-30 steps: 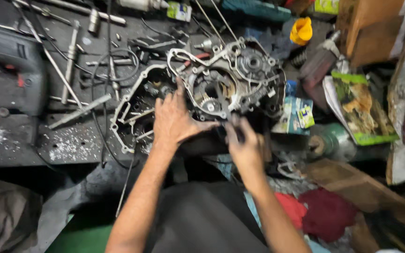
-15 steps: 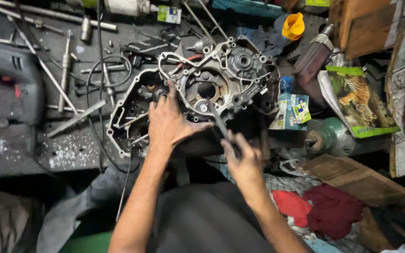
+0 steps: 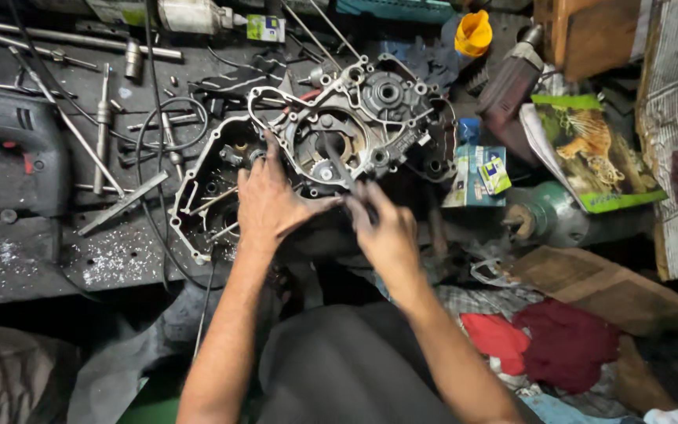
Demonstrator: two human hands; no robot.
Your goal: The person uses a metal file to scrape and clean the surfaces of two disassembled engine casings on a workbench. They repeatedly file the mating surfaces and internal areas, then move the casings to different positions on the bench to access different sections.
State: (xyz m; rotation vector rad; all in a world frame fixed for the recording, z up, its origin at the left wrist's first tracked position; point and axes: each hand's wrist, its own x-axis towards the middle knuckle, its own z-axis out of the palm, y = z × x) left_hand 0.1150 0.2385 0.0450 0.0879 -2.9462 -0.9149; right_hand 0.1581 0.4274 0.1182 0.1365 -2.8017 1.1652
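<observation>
The dark workbench (image 3: 80,259) fills the left and centre of the frame, littered with metal shavings, and the biggest thing on it is the split engine crankcase (image 3: 315,149) sitting just above the middle, its two open halves side by side with bearings and bolt holes showing. It looks like cast metal — heavy, rigid and oily, I'd judge, with thin gasket edges that could cut or chip, so the thick outer rim and the bosses seem the safest places to take hold. At the left edge lies a dark power drill (image 3: 9,149); at the right, a magazine with a tiger cover (image 3: 590,149), and lower right a heap of red rags (image 3: 543,338). Long rods and socket extensions (image 3: 103,126) lie in the upper left, and a yellow cap (image 3: 472,33) sits near the top. The left hand (image 3: 268,206) rests flat on the case with fingers spread, steadying it and gripping nothing. The right hand (image 3: 382,228), just beside it at the case's lower edge, is closed around a slim dark tool (image 3: 337,165) whose tip reaches into the central opening — which tool it is, I cannot tell.
</observation>
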